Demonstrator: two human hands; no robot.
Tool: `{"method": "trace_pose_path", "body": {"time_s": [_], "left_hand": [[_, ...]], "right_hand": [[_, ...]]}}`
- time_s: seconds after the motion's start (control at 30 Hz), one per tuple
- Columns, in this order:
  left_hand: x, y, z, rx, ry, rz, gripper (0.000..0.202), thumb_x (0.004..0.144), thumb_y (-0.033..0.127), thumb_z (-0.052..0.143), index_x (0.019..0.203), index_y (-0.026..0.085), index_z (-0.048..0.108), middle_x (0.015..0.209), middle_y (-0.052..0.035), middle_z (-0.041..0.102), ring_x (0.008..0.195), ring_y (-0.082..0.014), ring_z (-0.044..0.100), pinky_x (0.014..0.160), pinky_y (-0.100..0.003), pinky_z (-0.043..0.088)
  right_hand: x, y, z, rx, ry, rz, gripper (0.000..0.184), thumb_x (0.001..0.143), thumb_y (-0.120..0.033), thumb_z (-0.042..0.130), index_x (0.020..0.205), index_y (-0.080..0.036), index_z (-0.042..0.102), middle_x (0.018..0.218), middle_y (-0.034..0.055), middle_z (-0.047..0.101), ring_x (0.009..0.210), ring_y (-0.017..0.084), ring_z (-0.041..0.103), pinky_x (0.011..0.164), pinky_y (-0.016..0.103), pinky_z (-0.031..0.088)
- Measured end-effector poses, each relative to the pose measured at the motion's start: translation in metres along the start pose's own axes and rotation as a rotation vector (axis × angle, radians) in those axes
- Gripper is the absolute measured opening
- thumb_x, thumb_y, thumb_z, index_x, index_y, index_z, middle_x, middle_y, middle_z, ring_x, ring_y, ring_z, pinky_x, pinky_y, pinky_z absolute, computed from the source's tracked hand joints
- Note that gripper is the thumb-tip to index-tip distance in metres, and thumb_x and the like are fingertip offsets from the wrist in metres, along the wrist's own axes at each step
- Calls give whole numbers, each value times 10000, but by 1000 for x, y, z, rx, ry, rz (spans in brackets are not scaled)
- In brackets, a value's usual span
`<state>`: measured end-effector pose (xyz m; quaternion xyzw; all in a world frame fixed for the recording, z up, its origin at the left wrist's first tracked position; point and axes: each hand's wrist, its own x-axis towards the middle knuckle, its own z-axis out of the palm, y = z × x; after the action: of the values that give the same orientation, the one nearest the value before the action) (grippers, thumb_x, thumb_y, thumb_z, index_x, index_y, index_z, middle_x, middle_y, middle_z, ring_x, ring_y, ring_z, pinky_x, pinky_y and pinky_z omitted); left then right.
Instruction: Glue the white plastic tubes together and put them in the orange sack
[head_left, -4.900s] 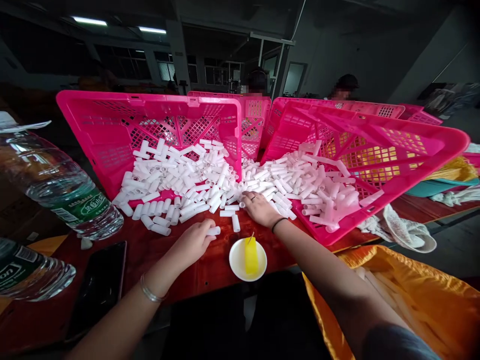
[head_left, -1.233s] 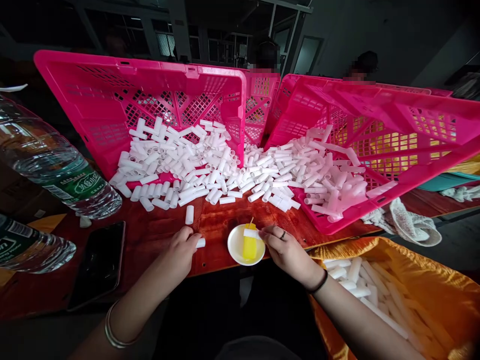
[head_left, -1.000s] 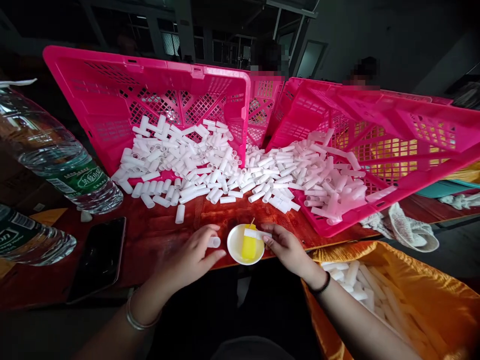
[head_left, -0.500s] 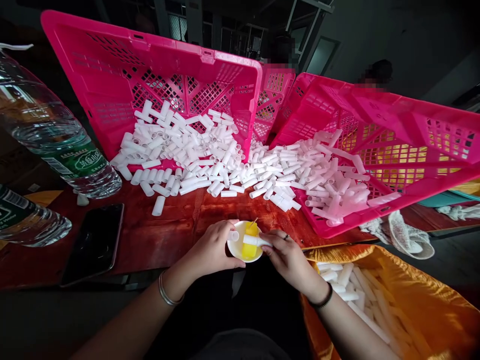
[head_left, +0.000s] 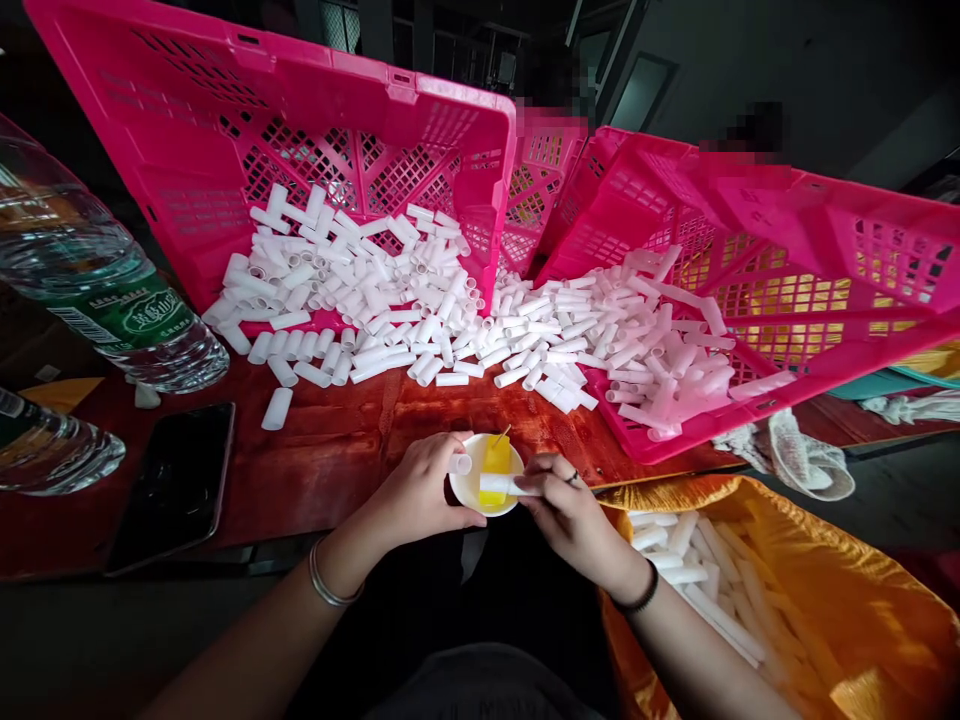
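Note:
My left hand [head_left: 427, 492] is closed around the side of a small white bowl [head_left: 466, 492]. A short white plastic tube [head_left: 460, 464] is also held between its fingers at the bowl's rim. Inside the bowl stands a yellow block [head_left: 496, 458] with a thin stick-like piece poking up from its top; its material I cannot make out. My right hand [head_left: 571, 515] pinches a longer white tube [head_left: 498, 484], held roughly level over the bowl, its free end in front of the yellow block. Whether the tube touches the block, I cannot tell.
Two pink crates, left [head_left: 285, 75] and right [head_left: 750, 350], lie tipped open, spilling white tubes [head_left: 405, 290] over the red table [head_left: 337, 470]. Water bottles [head_left: 142, 300] and a phone [head_left: 176, 480] are at left. An orange cloth-lined container [head_left: 832, 590] holds longer tubes at lower right.
The view has shifted slightly, so the crates and bottles appear farther left and higher. The tube in my right hand has moved a little left and lower across the yellow block.

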<state>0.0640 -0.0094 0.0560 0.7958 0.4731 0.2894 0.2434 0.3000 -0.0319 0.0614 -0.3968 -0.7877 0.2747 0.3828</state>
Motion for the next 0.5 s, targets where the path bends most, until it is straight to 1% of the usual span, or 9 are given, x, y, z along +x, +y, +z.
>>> {"method": "trace_pose_path", "body": {"time_s": [0.1, 0.13, 0.2, 0.27, 0.33, 0.37, 0.43, 0.47, 0.5], "left_hand": [[0, 0, -1, 1, -20, -22, 840, 499, 355, 898, 1215, 221, 480, 1289, -121, 582, 1177, -340, 544, 1004, -500, 440], [0, 0, -1, 1, -28, -24, 828, 502, 360, 897, 1206, 220, 483, 1301, -123, 574, 1188, -344, 535, 1010, -506, 434], [2, -1, -1, 0, -42, -25, 817, 503, 369, 897, 1193, 223, 485, 1310, -124, 566, 1203, -350, 523, 1019, -516, 424], [3, -3, -2, 4, -53, -17, 837, 504, 371, 898, 1208, 230, 470, 1307, -122, 564, 1210, -348, 519, 1026, -522, 417], [5, -4, -3, 29, -59, 21, 870, 494, 398, 899, 1221, 224, 455, 1327, -139, 537, 1254, -365, 480, 1044, -537, 398], [6, -5, -5, 57, -54, 51, 865, 494, 435, 892, 1208, 207, 461, 1357, -163, 502, 1294, -390, 433, 1059, -557, 375], [6, -3, -11, 127, -13, 106, 708, 612, 496, 815, 1147, 166, 491, 1406, -209, 430, 1354, -423, 336, 1083, -587, 328], [5, -1, -15, 162, 12, 125, 555, 729, 481, 728, 1117, 153, 504, 1396, -216, 432, 1352, -410, 343, 1079, -579, 335], [5, 2, -20, 190, 26, 138, 389, 840, 419, 616, 1099, 149, 512, 1349, -207, 475, 1316, -376, 401, 1057, -547, 374]], "right_hand": [[-1, -1, 1, 108, -8, 184, 214, 952, -314, 512, 1122, -208, 588, 873, 61, 651, 742, 173, 655, 658, 317, 585], [-2, -1, 1, 87, -8, 193, 198, 952, -310, 514, 1094, -200, 597, 859, 60, 656, 726, 172, 655, 643, 311, 584], [-4, 2, -1, -58, -7, 60, 139, 940, -247, 532, 1020, -194, 632, 923, 85, 659, 828, 197, 660, 707, 334, 582], [-7, 6, -3, -227, -19, -192, 157, 916, -151, 540, 1010, -209, 651, 1014, 99, 652, 945, 224, 640, 792, 370, 567], [-8, 11, -3, -290, -28, -375, 233, 899, -86, 528, 1030, -235, 650, 1018, 84, 657, 939, 220, 639, 801, 380, 564], [-8, 12, -2, -268, 1, -397, 244, 891, -77, 536, 1034, -244, 643, 1011, 76, 659, 923, 215, 644, 797, 379, 567], [-5, 11, 1, -126, 127, -286, 213, 889, -110, 563, 1038, -252, 620, 1018, 76, 650, 928, 211, 649, 782, 370, 574], [-2, 9, 4, -25, 199, -186, 181, 895, -149, 574, 1040, -251, 606, 1024, 81, 644, 934, 212, 652, 763, 361, 580], [1, 5, 5, 80, 256, -81, 150, 901, -197, 583, 1041, -249, 595, 1023, 85, 640, 928, 212, 656, 739, 351, 586]]}}
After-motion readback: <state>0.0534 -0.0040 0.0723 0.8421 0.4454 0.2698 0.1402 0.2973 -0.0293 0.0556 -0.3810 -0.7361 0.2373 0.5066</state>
